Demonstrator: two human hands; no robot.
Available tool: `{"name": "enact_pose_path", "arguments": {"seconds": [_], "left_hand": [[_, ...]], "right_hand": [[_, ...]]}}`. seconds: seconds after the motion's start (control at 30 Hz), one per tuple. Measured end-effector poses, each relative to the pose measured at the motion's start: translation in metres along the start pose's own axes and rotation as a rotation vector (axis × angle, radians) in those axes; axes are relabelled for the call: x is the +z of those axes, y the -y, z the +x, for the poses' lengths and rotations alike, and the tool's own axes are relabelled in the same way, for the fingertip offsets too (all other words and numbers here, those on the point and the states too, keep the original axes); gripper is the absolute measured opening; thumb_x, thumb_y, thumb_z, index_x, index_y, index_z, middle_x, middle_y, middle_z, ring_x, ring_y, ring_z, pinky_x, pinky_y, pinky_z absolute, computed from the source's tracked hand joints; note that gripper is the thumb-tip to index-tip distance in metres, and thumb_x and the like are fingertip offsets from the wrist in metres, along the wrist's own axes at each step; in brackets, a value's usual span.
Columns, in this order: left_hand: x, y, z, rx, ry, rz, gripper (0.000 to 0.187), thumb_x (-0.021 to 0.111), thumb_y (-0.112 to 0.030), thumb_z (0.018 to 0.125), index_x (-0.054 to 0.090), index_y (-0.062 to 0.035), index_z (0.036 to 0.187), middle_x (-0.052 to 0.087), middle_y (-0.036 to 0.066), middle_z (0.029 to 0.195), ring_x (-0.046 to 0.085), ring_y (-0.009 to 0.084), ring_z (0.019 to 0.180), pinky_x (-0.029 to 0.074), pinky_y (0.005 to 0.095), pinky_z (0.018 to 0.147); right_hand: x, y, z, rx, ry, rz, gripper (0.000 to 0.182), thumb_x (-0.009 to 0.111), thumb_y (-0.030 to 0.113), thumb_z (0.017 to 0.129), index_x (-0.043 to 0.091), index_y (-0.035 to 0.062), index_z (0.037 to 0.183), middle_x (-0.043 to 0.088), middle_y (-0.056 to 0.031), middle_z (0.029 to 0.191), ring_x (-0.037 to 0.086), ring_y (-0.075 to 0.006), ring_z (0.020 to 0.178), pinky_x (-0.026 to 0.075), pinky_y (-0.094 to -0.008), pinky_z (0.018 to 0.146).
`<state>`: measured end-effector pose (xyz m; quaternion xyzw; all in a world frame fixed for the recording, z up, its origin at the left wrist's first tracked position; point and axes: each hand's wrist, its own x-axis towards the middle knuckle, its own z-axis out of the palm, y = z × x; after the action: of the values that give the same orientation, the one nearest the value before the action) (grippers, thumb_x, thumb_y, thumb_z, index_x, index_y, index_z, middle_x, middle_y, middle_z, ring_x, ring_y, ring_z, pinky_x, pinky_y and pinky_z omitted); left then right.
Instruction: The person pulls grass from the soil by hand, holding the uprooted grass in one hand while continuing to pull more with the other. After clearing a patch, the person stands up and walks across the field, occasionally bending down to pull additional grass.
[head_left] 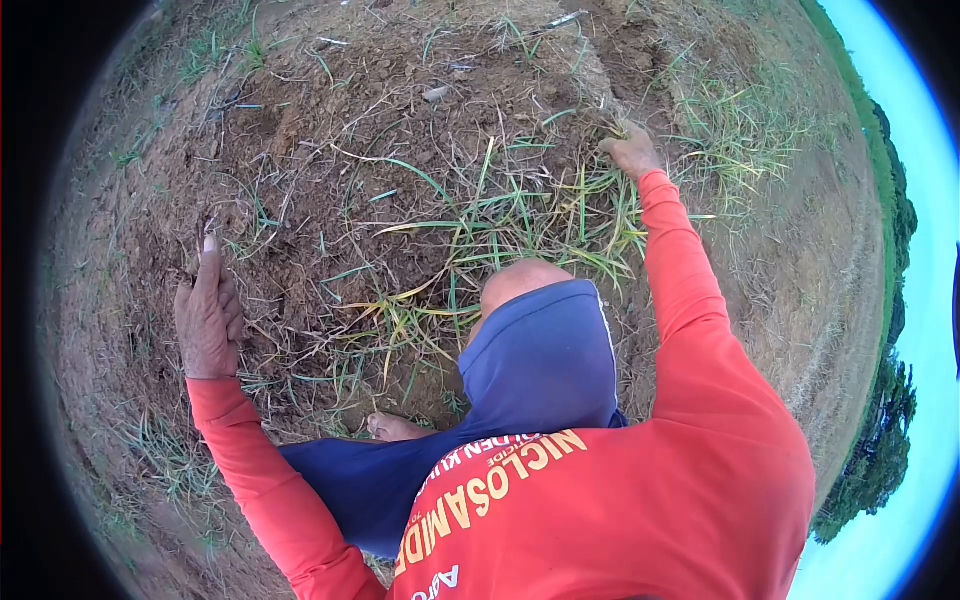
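My left hand (208, 318) is low over the soil at the left, its fingers curled in and one digit stretched forward. Something thin and dark shows by that fingertip, too small to name. At the upper right, my right hand (632, 150) is closed at ground level around what looks like a tuft of dry grass-like leaves (608, 122); its fingertips are partly hidden. Long green and yellowing grass-like plants (500, 215) lie and stand between my hands. Another clump (400, 320) grows in front of my bent knee.
Brown, crumbly soil (300, 110) with scattered dry stalks surrounds me. My bare foot (395, 428) and bent knee (530, 275) are close to the plants. More grass (740, 130) grows at the right. A small stone (436, 94) lies ahead, and trees (870, 440) line the field's far edge.
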<state>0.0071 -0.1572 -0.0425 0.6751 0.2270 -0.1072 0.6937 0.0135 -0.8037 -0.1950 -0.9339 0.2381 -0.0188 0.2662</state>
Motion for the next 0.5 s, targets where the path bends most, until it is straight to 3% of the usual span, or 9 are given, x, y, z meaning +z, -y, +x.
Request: {"name": "enact_pose_path", "arguments": {"seconds": [0.03,0.13,0.17,0.27,0.4,0.5], "left_hand": [[0.001,0.000,0.000,0.004,0.002,-0.002,0.033,0.069,-0.040,0.097,0.053,-0.0181,0.080,0.038,-0.010,0.058,0.029,-0.0009,0.040,0.019,0.0197,0.033],[0.001,0.001,-0.003,0.005,0.006,0.010,0.033,0.069,-0.041,0.097,0.053,-0.0181,0.080,0.038,-0.010,0.058,0.029,-0.0009,0.040,0.019,0.0198,0.033],[0.001,0.001,-0.004,0.006,0.005,0.014,0.033,0.070,-0.041,0.097,0.053,-0.0181,0.080,0.038,-0.010,0.059,0.029,-0.0009,0.040,0.019,0.0198,0.033],[-0.004,-0.002,-0.009,-0.003,-0.019,0.013,0.031,0.067,-0.041,0.098,0.055,-0.0184,0.081,0.037,-0.011,0.060,0.027,-0.0009,0.043,0.018,0.0201,0.036],[-0.008,-0.003,-0.012,0.009,-0.070,0.019,0.028,0.067,-0.041,0.098,0.056,-0.0204,0.083,0.037,-0.012,0.061,0.025,-0.0013,0.043,0.016,0.0203,0.036],[-0.004,-0.001,-0.009,0.008,-0.051,0.019,0.029,0.067,-0.041,0.098,0.054,-0.0214,0.082,0.036,-0.012,0.061,0.025,-0.0012,0.043,0.015,0.0205,0.036]], "right_hand": [[-0.007,0.027,-0.019,-0.025,0.131,0.120,0.068,0.078,0.032,0.076,0.060,-0.0007,0.133,0.069,-0.0230,0.121,0.065,-0.0354,0.116,0.049,-0.0399,0.100],[0.027,0.002,-0.015,-0.135,-0.027,0.051,0.066,0.077,0.033,0.078,0.060,-0.0021,0.131,0.069,-0.0238,0.121,0.066,-0.0362,0.113,0.049,-0.0407,0.099],[0.025,0.000,-0.014,-0.072,0.022,0.092,0.060,0.076,0.034,0.082,0.062,-0.0053,0.125,0.068,-0.0272,0.118,0.065,-0.0397,0.112,0.049,-0.0424,0.098],[0.038,-0.018,-0.008,0.040,-0.146,0.042,0.049,0.074,0.033,0.085,0.065,-0.0039,0.116,0.068,-0.0279,0.114,0.064,-0.0424,0.110,0.050,-0.0444,0.096],[0.031,0.016,-0.038,-0.081,-0.134,-0.045,0.036,0.070,0.032,0.088,0.067,0.0013,0.107,0.070,-0.0244,0.104,0.066,-0.0419,0.101,0.052,-0.0471,0.089],[0.024,0.024,-0.044,-0.032,-0.119,-0.172,0.031,0.065,0.030,0.087,0.067,0.0016,0.098,0.069,-0.0261,0.098,0.066,-0.0445,0.097,0.052,-0.0485,0.087]]}}
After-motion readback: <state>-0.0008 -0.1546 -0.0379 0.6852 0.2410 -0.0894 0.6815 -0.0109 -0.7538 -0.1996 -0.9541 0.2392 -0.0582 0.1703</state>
